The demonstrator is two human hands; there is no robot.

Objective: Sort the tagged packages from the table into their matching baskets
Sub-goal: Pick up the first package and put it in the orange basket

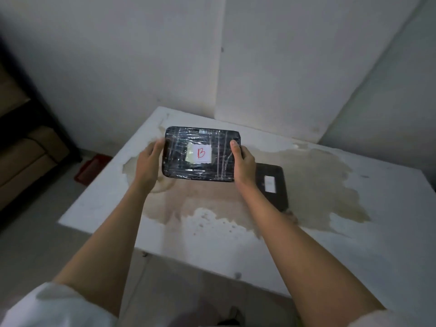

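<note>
I hold a flat black package (179,159) wrapped in clear tape above the table, its white tag with a red letter B facing me. My left hand (148,164) grips its left edge and my right hand (244,165) grips its right edge, thumb on top. A second black package (273,185) with a white tag lies flat on the white table (354,244), just right of my right wrist and partly hidden by my forearm. No basket is in view.
The table top carries a large brown stain. A red object (90,171) lies on the floor left of the table. Brown cardboard boxes (21,159) in a dark frame stand at the far left. White walls close the back.
</note>
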